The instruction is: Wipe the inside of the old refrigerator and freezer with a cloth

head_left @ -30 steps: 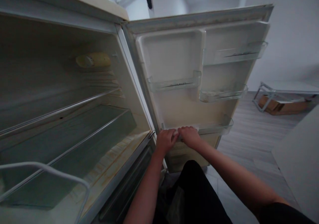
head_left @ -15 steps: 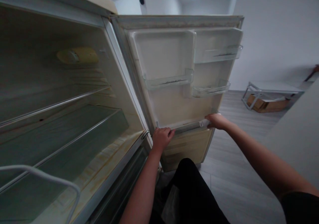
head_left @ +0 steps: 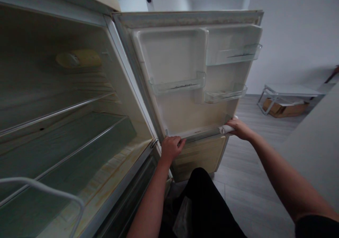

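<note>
An open fridge door (head_left: pixel 182 114) stands in the middle, its inner side facing me. My left hand (head_left: pixel 171 147) is closed over the left end of the door's bottom shelf (head_left: pixel 202 135). At that shelf's right end, my right hand (head_left: pixel 239 129) grips a white cloth (head_left: pixel 226 129) and presses it against the shelf edge. Clear plastic racks (head_left: pixel 176 85) are fixed higher on the door. To the left is the fridge interior with glass shelves (head_left: pixel 106 132) and yellowish stains on its floor (head_left: pixel 106 176).
A white cable (head_left: pixel 53 192) loops across the fridge opening at lower left. My black-clad knee (head_left: pixel 200 185) is below the door. At the right, a low white table (head_left: pixel 291 89) stands over a cardboard box (head_left: pixel 287 110) on the grey floor.
My right hand has moved a little to the right along the bottom shelf with the white cloth. The left hand stays where it was. The view has shifted slightly.
</note>
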`<state>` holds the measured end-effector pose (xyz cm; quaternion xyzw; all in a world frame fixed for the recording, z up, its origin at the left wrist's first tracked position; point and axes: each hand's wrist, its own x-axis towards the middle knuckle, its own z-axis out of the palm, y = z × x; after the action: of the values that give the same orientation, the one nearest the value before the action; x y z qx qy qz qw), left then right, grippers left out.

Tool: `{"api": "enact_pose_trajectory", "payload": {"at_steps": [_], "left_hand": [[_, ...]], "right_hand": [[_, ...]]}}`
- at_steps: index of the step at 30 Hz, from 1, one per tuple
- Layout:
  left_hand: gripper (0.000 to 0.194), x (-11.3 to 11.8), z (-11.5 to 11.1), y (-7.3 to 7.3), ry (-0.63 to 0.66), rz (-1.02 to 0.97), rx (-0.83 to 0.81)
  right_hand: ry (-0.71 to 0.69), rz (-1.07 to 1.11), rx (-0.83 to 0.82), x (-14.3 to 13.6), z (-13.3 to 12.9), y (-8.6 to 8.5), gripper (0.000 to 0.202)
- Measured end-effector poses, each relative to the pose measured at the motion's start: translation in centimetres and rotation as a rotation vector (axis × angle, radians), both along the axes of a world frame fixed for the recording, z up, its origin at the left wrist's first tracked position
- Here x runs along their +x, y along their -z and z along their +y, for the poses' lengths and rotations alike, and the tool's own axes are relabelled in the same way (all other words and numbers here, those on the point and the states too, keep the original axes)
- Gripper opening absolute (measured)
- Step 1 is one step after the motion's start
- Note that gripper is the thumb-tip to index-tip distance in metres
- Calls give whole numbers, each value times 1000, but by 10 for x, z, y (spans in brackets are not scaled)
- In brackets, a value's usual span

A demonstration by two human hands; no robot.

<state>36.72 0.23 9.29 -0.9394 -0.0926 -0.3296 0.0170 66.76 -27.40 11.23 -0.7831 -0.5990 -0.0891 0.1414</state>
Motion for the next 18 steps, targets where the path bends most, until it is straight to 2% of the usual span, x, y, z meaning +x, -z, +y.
{"api": "enact_pose_trajectory", "payload": {"at_steps": [4,7,10,14,16,18], "left_hand": [[38,2,-1,1,-7,-9,2],[39,5,-2,2,-26,-10,13],[39,8,-3,3,-45,-14,29],[39,9,-4,5,-45,-41,20],[39,9,-4,5,-41,-52,7],[38,9,-4,5,-36,-55,2]], "right_hand": [[89,-44,168,-7,3,19,28],[264,-35,329,-15,17,32,31],[489,64,574,-25,39,39,40],[700,220,964,-48,70,53,58],[792,338,1087,-68,83,67,66],[823,478,1108,-91,96,86,74]]}}
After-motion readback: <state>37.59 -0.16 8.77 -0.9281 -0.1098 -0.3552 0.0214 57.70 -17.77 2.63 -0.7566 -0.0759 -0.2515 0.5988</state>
